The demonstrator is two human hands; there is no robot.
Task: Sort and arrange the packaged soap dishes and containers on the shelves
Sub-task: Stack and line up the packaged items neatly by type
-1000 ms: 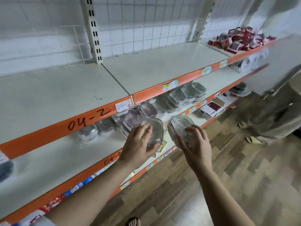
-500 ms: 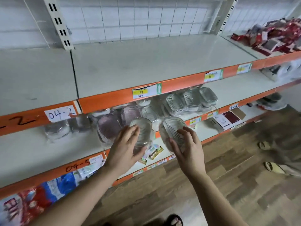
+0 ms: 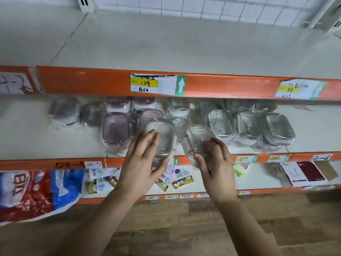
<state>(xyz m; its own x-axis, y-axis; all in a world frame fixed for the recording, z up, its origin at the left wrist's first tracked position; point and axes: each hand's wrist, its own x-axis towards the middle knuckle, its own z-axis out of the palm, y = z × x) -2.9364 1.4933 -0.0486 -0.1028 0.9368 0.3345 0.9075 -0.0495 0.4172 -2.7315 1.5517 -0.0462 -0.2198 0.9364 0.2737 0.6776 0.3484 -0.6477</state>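
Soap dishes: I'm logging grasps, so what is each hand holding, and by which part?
The left hand grips a clear wrapped dish by its near end; the right hand grips a second ribbed dish, also by its near end.

soft even light, slight motion blur, wide-angle bending toward the edges.

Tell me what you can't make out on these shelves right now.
Head view only:
- Right price label: writing blurred, unreadable.
- Back-row packs: tops hidden by the orange shelf edge.
- Red and blue bag: cut off by the left edge.
- Lower parts of the left clear dish and right clear dish: covered by the left hand and right hand.
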